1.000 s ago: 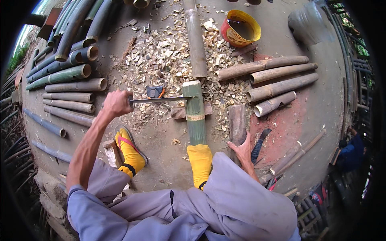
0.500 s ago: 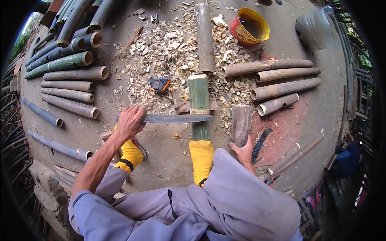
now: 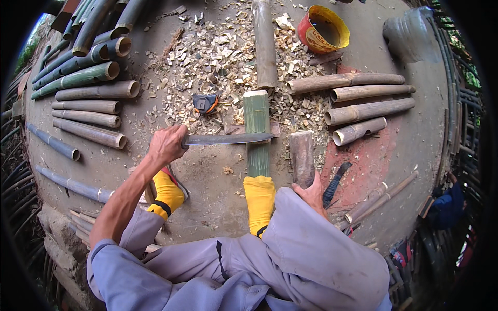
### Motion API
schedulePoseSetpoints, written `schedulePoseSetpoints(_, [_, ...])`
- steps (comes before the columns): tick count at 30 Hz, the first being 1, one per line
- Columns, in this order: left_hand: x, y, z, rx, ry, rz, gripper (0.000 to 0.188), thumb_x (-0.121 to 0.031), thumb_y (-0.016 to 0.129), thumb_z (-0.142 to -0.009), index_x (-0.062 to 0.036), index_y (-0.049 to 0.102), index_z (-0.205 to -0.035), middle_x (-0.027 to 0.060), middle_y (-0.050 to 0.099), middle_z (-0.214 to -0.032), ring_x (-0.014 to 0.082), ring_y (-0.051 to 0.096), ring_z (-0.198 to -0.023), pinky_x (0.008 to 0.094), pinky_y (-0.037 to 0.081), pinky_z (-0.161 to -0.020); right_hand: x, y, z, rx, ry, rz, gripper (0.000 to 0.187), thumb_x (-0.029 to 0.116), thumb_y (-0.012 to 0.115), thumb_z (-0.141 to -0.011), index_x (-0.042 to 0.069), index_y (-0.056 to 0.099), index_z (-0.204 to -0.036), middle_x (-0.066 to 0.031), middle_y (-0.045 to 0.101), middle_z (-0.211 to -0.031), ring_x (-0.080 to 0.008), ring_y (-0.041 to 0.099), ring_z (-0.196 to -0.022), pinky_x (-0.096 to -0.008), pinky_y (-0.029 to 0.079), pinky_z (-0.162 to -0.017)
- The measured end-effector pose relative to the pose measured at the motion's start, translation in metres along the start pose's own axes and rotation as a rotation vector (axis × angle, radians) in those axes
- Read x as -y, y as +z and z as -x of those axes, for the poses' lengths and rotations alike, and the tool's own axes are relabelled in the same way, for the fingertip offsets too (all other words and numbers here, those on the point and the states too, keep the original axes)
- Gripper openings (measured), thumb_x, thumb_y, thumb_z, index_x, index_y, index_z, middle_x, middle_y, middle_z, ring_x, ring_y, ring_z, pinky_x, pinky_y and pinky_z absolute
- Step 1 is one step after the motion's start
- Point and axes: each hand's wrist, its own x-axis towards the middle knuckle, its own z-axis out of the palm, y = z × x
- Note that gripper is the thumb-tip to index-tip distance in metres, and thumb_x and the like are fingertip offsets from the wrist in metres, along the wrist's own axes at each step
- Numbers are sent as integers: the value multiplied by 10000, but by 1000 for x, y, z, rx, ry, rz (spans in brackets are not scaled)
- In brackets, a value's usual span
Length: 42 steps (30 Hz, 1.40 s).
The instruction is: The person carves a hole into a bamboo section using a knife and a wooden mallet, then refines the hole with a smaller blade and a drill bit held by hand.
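Left grip (image 3: 168, 141) on crosswise, right-pointing knife (image 3: 228, 139)

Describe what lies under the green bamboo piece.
A brown wooden block lies crosswise beneath the green bamboo piece, an end showing on each side. The block's middle and anything else directly below are covered by the bamboo; a yellow sock hides the bamboo's near end.

Soft, diffuse daylight falls evenly, with fisheye bending and blackened corners.

Bamboo workshop — strewn chips (image 3: 231, 51), cut poles (image 3: 73, 82)
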Motion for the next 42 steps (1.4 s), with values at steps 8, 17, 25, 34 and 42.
schedulePoseSetpoints(8, [9, -11, -6, 215, -62, -29, 246, -121, 653, -667, -55, 498, -846, 161, 615, -761, 380, 627, -712, 481, 501, -608, 40, -24, 3, 17, -742, -10, 829, 220, 838, -606, -47, 434, -1278, -259, 589, -1126, -381, 614, -1015, -426, 512, -846])
schedulePoseSetpoints(17, [10, -8, -25, 247, -24, -75, 291, -119, 676, -636, -43, 493, -850, 155, 607, -767, 379, 615, -730, 476, 489, -621, 115, -37, -61, 290, -1124, 494, 717, 268, 772, -630, 56, 494, -1256, -155, 569, -952, -293, 614, -776, -369, 554, -655])
schedulePoseSetpoints(25, [7, -6, -25, 148, 44, -60, 228, -89, 634, -677, -35, 499, -853, 155, 617, -771, 365, 636, -724, 463, 514, -633, 119, -49, -90, 315, -1269, 603, 718, 228, 812, -553, 32, 489, -1163, -133, 552, -867, -295, 592, -728, -406, 505, -615])
schedulePoseSetpoints(34, [12, 7, -31, 30, 35, -77, 259, -76, 670, -650, -51, 487, -831, 148, 587, -740, 368, 608, -697, 465, 487, -623, 124, -37, -77, 305, -1762, 388, 588, 187, 721, -667, 78, 493, -1197, -125, 567, -920, -260, 597, -783, -365, 519, -661])
schedulePoseSetpoints(42, [16, 10, -28, -17, 62, -108, 236, -88, 657, -686, -45, 477, -834, 148, 589, -746, 361, 603, -713, 460, 480, -667, 141, -30, -59, 286, -1885, 269, 514, 162, 684, -717, 86, 500, -1191, -87, 581, -865, -234, 610, -780, -329, 529, -682])
